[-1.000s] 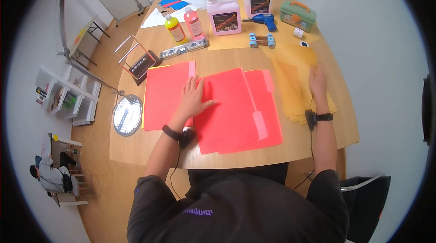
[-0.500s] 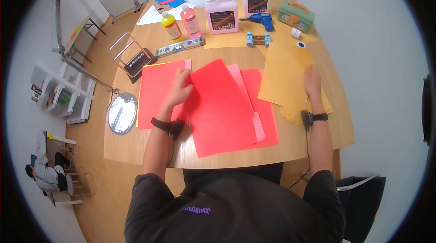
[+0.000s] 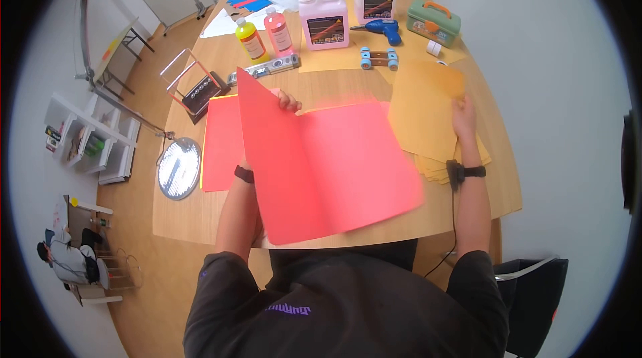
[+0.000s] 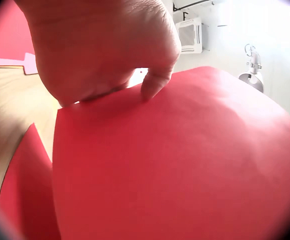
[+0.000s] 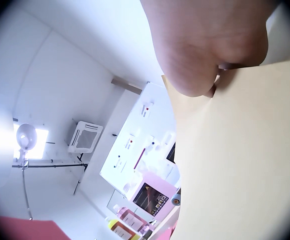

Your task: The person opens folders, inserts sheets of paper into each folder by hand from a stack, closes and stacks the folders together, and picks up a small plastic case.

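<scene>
My left hand (image 3: 289, 102) pinches the top edge of a red file folder (image 3: 361, 164), whose front cover stands raised and tilted to the left, so the pink inside shows. In the left wrist view, the thumb lies on the near face of the red cover (image 4: 175, 165). The raised cover hides part of that hand and wrist in the head view. My right hand (image 3: 463, 117) pinches the right edge of a yellow-tan paper sheet (image 3: 424, 110), held over a fanned pile of similar sheets (image 3: 435, 169). The right wrist view shows the sheet (image 5: 245, 145) below the curled fingers.
Left of the opened folder lies a red folder stack (image 3: 219, 144), near a Newton's cradle (image 3: 200, 94) and a round lamp head (image 3: 179, 167). Behind stand a spirit level (image 3: 267, 69), bottles (image 3: 279, 30), jugs (image 3: 326, 20), a blue drill (image 3: 384, 29), a toy car (image 3: 379, 58) and a green box (image 3: 435, 24).
My left hand has lifted the red folder's front cover and swung it leftward, opening the folder. My right hand has raised the yellow-tan sheet above its pile.
</scene>
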Demonstrator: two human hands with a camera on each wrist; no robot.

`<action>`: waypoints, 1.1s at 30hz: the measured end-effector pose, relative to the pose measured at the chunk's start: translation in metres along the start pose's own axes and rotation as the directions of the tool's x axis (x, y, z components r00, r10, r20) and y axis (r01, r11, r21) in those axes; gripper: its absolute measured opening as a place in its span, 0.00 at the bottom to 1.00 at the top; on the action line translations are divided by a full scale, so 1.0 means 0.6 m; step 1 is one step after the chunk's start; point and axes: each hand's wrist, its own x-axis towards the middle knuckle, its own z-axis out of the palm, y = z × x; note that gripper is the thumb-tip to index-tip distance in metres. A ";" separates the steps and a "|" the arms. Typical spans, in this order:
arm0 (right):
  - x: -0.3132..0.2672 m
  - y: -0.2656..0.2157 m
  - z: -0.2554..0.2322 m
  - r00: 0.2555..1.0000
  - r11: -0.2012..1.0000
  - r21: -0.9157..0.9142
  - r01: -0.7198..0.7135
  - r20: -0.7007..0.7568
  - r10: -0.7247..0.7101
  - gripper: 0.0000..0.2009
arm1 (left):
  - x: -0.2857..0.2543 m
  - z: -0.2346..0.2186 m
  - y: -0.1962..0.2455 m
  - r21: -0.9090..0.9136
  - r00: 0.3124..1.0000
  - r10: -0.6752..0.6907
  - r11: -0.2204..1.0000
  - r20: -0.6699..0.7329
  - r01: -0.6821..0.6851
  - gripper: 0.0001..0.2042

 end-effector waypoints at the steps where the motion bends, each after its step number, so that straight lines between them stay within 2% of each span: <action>1: 0.003 0.001 0.000 1.000 0.999 0.050 -0.010 -0.014 0.010 0.13 | -0.001 0.005 -0.008 -0.001 1.000 0.004 1.000 -0.003 -0.004 0.12; 3: 0.008 0.002 -0.007 0.999 0.994 0.091 -0.052 0.021 0.050 0.13 | -0.004 0.015 -0.023 -0.147 0.996 0.077 0.986 -0.045 -0.083 0.10; 4: 0.010 0.003 -0.009 0.994 0.986 0.132 -0.099 0.058 0.092 0.13 | -0.005 0.026 -0.030 -0.148 0.995 0.081 0.985 -0.051 -0.088 0.10; 6: 0.010 0.008 -0.006 0.993 0.978 0.187 -0.096 0.083 0.082 0.14 | -0.009 0.048 -0.033 0.020 0.959 0.281 0.960 -0.028 -0.281 0.07; 7: 0.009 0.009 -0.003 0.992 0.965 0.243 -0.096 0.098 0.074 0.14 | -0.014 0.041 -0.026 0.020 0.958 0.284 0.959 -0.036 -0.284 0.07; 8: 0.007 0.005 -0.003 0.992 0.966 0.239 -0.096 0.105 0.073 0.14 | -0.021 0.027 -0.013 -0.022 0.995 0.019 1.000 -0.096 -0.021 0.06; 9: 0.007 0.001 -0.007 0.990 0.964 0.238 -0.118 0.108 0.095 0.14 | -0.026 0.016 -0.005 -0.082 0.958 -0.251 0.967 -0.140 0.241 0.06; 10: 0.007 -0.006 -0.012 0.987 0.962 0.235 -0.141 0.111 0.118 0.14 | -0.025 0.009 0.000 -0.090 0.957 -0.250 0.967 -0.146 0.239 0.06; 11: 0.006 -0.016 -0.020 0.985 0.963 0.227 -0.144 0.121 0.119 0.14 | -0.021 0.004 0.007 0.147 0.950 -0.281 0.943 -0.137 0.300 0.07; 12: 0.008 -0.026 -0.027 0.986 0.952 0.265 -0.152 0.113 0.126 0.14 | -0.019 0.001 0.011 0.376 0.940 -0.313 0.862 -0.136 0.341 0.08; 13: 0.008 -0.029 -0.026 0.985 0.939 0.305 -0.161 0.106 0.134 0.15 | -0.021 0.003 0.017 0.371 0.939 -0.312 0.862 -0.147 0.345 0.08; 15: 0.013 -0.016 -0.024 0.983 0.921 0.352 -0.164 0.135 0.123 0.15 | -0.027 0.006 0.031 0.277 0.953 -0.257 0.915 -0.163 0.294 0.10; 16: 0.014 -0.011 -0.023 0.982 0.902 0.400 -0.163 0.152 0.110 0.15 | -0.031 0.014 0.024 0.086 0.944 -0.263 0.955 -0.198 0.284 0.11; 17: 0.005 -0.031 -0.019 0.982 0.901 0.400 -0.167 0.154 0.113 0.15 | -0.031 0.013 0.019 0.086 0.943 -0.265 0.954 -0.201 0.286 0.11; 19: -0.011 -0.063 -0.018 0.953 0.869 0.405 -0.283 0.221 0.207 0.15 | -0.024 0.013 0.005 0.040 0.979 -0.151 0.987 -0.139 0.158 0.13; 23: -0.016 -0.052 -0.007 0.942 0.865 0.422 -0.272 0.302 0.149 0.15 | 0.006 0.024 -0.001 0.083 0.991 -0.078 0.993 -0.106 0.087 0.13; 25: -0.023 -0.062 -0.001 0.894 0.816 0.440 -0.375 0.405 0.192 0.16 | 0.010 0.037 0.008 0.083 0.999 -0.021 0.996 0.025 0.019 0.10; 26: -0.025 -0.064 0.002 0.892 0.817 0.437 -0.375 0.409 0.190 0.16 | 0.005 0.039 0.010 0.082 1.000 -0.018 0.997 0.021 0.016 0.10; 27: -0.027 -0.065 0.004 0.859 0.818 0.416 -0.398 0.482 0.173 0.14 | 0.000 0.040 0.014 0.349 0.999 -0.049 0.936 -0.014 0.051 0.08; 28: -0.030 -0.070 0.006 0.820 0.819 0.393 -0.419 0.550 0.156 0.12 | -0.003 0.039 0.015 0.588 0.996 -0.071 0.803 -0.057 0.091 0.06; 29: -0.033 -0.074 0.007 0.820 0.820 0.391 -0.418 0.552 0.154 0.12 | -0.004 0.034 0.013 0.587 0.996 -0.069 0.804 -0.059 0.090 0.06; 31: -0.040 -0.089 0.011 0.723 0.874 0.249 -0.418 0.673 0.154 0.07 | -0.003 0.016 0.000 0.727 0.986 -0.079 0.667 -0.147 0.162 0.05; 33: -0.056 -0.108 0.023 0.700 0.878 0.243 -0.413 0.701 0.135 0.05 | -0.004 -0.008 -0.010 0.740 0.990 -0.104 0.657 -0.100 0.144 0.05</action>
